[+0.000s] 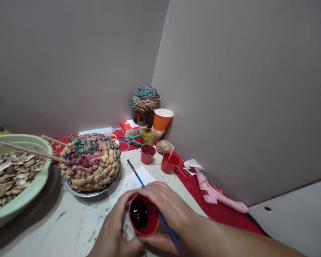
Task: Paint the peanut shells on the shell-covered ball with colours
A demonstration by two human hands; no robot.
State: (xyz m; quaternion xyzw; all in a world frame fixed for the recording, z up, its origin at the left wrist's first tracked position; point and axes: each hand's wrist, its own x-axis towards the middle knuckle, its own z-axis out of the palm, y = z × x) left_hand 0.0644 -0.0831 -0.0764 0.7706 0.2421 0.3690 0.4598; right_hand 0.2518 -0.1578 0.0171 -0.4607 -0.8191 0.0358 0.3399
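Near the bottom middle, my left hand (113,223) and my right hand (173,205) are wrapped around a small red plastic cup (152,224). The cup tilts, and dark, glossy paint (139,213) pools on its left side. A blue paintbrush (139,178) is also in my right hand, bristles pointing up and away. Beyond my left hand, a dome covered in peanut shells (92,162) rests on a shallow metal dish (89,193). Its upper left is painted purple, pink and teal; the lower right is bare shell.
A green basket (40,182) of peanut shells stands left, with two wrapped sticks (29,151) reaching to the dome. Two more red cups (148,157), twine (164,146), orange cup (162,121), painted shell ball (146,100), scissors (183,174) and pink glue gun (216,196) line the back and right.
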